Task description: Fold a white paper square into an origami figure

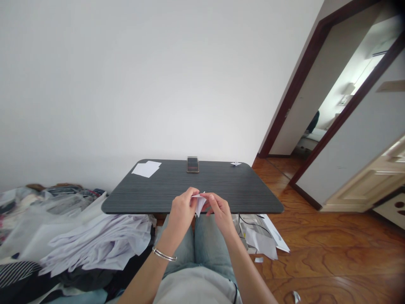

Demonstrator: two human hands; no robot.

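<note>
Between my two hands is a small piece of folded white paper [200, 203], held over the near edge of the dark table [171, 185]. My left hand [182, 207] pinches its left side, thumb and fingers closed on it. From the right, my right hand [219, 207] grips the paper's upper right edge with its fingertips. The paper has a pointed lower end and several creased faces; its exact shape is partly hidden by my fingers.
White paper sheets [147, 169] lie at the table's back left. A phone-like dark object [193, 164] stands at the back middle, and a small folded paper piece [236, 164] sits back right. Piled clothes [104, 240] are on the left; papers and cables [257, 236] lie below right.
</note>
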